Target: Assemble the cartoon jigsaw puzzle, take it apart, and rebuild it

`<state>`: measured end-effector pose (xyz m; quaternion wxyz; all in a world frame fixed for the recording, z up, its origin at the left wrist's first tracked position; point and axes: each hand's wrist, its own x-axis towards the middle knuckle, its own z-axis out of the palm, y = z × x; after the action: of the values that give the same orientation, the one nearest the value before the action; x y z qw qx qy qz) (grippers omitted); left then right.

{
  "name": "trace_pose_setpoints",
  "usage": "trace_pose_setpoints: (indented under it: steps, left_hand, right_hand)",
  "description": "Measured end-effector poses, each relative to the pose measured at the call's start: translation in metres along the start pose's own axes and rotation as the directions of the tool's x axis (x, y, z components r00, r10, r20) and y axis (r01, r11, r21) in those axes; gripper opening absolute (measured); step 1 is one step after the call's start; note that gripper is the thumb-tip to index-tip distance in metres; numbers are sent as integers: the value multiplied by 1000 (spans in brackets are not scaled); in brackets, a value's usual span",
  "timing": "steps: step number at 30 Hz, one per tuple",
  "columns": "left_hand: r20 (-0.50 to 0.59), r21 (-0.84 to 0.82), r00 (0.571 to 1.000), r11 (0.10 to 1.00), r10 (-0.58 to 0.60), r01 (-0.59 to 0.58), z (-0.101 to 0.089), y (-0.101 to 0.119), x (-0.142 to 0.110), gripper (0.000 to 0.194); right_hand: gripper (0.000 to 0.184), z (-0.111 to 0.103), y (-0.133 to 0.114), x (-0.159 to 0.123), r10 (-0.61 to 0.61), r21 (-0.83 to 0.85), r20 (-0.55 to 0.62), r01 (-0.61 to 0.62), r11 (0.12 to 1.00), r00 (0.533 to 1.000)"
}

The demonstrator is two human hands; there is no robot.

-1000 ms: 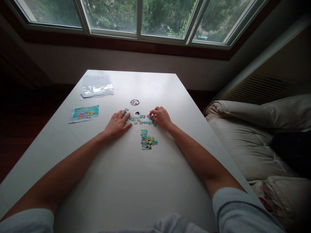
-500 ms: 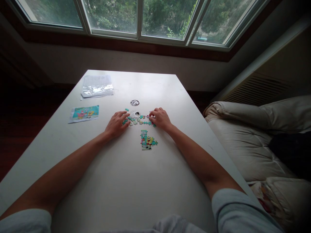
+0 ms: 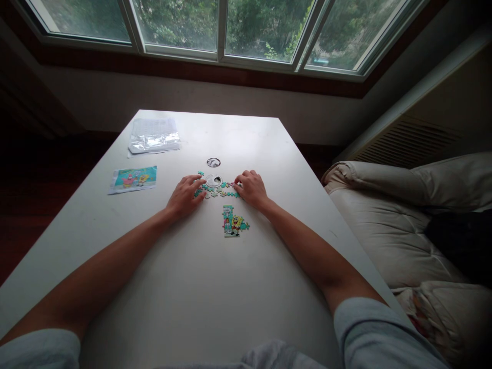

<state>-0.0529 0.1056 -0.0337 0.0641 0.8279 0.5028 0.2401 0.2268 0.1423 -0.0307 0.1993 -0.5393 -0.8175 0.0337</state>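
Note:
Loose jigsaw puzzle pieces [image 3: 214, 190], mostly teal with some pink, lie in a patch on the white table [image 3: 200, 287]. My left hand [image 3: 185, 196] rests at the left side of this patch, its fingers apart and the tips touching the nearest pieces. From the other side my right hand [image 3: 251, 187] reaches in, fingers bent and apart, with the tips down on pieces by a pink one; its palm covers part of the patch. Closer to me lies a joined puzzle section [image 3: 232, 222] with cartoon figures, apart from both hands.
A round silvery disc [image 3: 213, 180] sits among the pieces, and a darker round one [image 3: 213, 162] lies beyond it. Left of my hands is a cartoon picture sheet [image 3: 134, 179], with a clear plastic packet [image 3: 154, 136] behind. A pale sofa [image 3: 369, 225] borders the table's right side.
My right hand has shifted slightly left over the pieces, its fingers still bent. My left hand stays almost where it was, and the joined section has not moved.

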Motion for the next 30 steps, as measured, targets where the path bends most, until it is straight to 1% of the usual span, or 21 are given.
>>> trace_pose_setpoints:
  steps: [7,13,16,17,19,22,24,25,27,28,30]
  left_hand:
    - [-12,-6,1000,1000,12,-12,0,3,0,39]
    - [-7,-15,999,999,31,-31,-1,5,-2,36]
    - [-6,-35,999,998,51,-51,-2,7,-3,35]
    - [-7,-49,999,997,54,-54,-3,8,-3,34]
    - [-16,-92,998,994,60,-61,-4,10,-4,32]
    - [-42,-182,997,981,61,-68,-6,18,-5,27]
    - [-57,-240,998,970,26,-39,-8,26,-6,24]
    - [-62,-261,998,965,-3,-14,-10,31,-7,23]
    - [-66,-300,996,954,-54,32,-11,39,-8,22]
    - [-69,-319,995,947,-76,50,-11,42,-9,21]
    - [-69,-360,990,929,-120,87,-11,47,-10,20]
  right_hand:
    - [9,3,6,4,47,100,37,-51,994,998]
    - [1,-1,0,3,-29,299,24,20,954,999]
    - [2,-5,-3,3,-26,406,5,22,914,1000]
    - [4,-6,-4,2,-22,461,10,15,887,1000]
    - [11,-7,-6,1,-18,599,37,-8,801,999]
    - [28,-6,-14,-2,-34,792,88,-49,608,996]
    - [39,-7,-21,-5,-63,876,115,-71,478,991]
    - [42,-7,-25,-6,-79,901,122,-77,426,989]
    - [43,-7,-32,-9,-98,928,123,-79,365,988]
    - [42,-8,-35,-11,-102,932,120,-77,353,987]
    - [40,-8,-40,-13,-111,932,116,-69,357,987]
